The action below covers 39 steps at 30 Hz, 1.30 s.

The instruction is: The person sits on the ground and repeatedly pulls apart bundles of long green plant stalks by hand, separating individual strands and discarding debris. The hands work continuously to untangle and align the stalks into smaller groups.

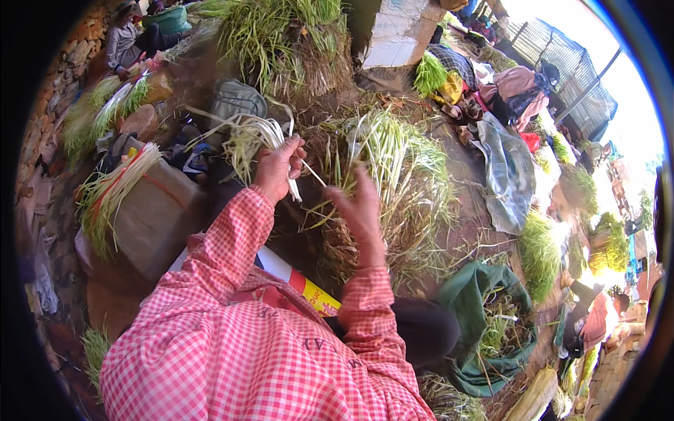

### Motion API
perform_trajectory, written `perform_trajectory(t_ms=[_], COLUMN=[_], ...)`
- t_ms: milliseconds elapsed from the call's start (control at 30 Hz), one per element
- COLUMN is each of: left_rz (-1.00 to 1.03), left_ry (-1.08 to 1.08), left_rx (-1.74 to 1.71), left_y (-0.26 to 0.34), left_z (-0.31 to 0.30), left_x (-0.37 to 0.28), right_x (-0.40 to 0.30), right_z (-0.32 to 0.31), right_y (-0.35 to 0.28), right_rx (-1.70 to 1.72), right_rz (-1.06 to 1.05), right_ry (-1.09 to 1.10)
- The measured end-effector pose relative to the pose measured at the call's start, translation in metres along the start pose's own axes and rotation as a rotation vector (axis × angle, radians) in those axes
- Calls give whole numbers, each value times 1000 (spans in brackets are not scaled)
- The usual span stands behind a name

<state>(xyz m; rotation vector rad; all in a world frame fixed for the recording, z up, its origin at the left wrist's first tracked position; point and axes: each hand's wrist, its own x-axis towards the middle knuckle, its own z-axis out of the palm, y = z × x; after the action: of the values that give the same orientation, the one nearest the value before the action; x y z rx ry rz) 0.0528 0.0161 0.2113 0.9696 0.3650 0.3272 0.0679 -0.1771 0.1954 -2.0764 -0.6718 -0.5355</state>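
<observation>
My left hand (pixel 279 166) grips a small bunch of pale leafy stalks (pixel 271 131), probably chives; their white ends stick out below the fist and the greener leaves droop to the left. A single thin stalk (pixel 315 173) slants from this fist towards my right hand (pixel 360 208). That hand is blurred by motion, its thumb by the stalk's tip; whether it pinches the stalk I cannot tell. Just beyond the right hand lies a large heap of the same stalks (pixel 392 152), with brown, dry roots and leaves at its near side.
At the left, trimmed stalks (pixel 129 181) lie with a red strip across a stone-like block (pixel 158 210). A green sack (pixel 458 294) holding leaf scraps is by my right knee. Bundled greens (pixel 295 47) stand ahead near a white box (pixel 397 34). Other people sit at upper left (pixel 124 42) and right.
</observation>
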Motion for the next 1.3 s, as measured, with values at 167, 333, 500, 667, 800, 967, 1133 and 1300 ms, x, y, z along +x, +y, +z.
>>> perform_trajectory(t_ms=[167, 333, 500, 667, 800, 967, 1133, 1300], left_rz=[7, -121, -212, -71, -123, -160, -161, -116], left_ry=[-97, -21, -87, -26, -106, -20, -141, -217], left_rx=[-340, -56, -292, -356, -323, -290, -379, 127], left_y=[4, -13, -30, -9, -23, -48, -53, -46], left_z=[-17, -14, -19, -40, -35, 9, -4, -10], left_x=[26, 11, 23, 39, 31, -4, 16, 32], right_x=[-30, -30, -38, -32, -24, -24, -42, -29], right_z=[25, 38, 45, -14, -7, 64, 80, 49], right_y=[16, 8, 29, 86, 67, -2, 20, 12], right_rx=[-32, 12, 78, 484, 543, 923, 1097, 739], right_rz=[216, 257, 273, 895, 792, 841, 745, 780], right_ry=[-258, -219, -4, 482, 252, 31, -161, -258])
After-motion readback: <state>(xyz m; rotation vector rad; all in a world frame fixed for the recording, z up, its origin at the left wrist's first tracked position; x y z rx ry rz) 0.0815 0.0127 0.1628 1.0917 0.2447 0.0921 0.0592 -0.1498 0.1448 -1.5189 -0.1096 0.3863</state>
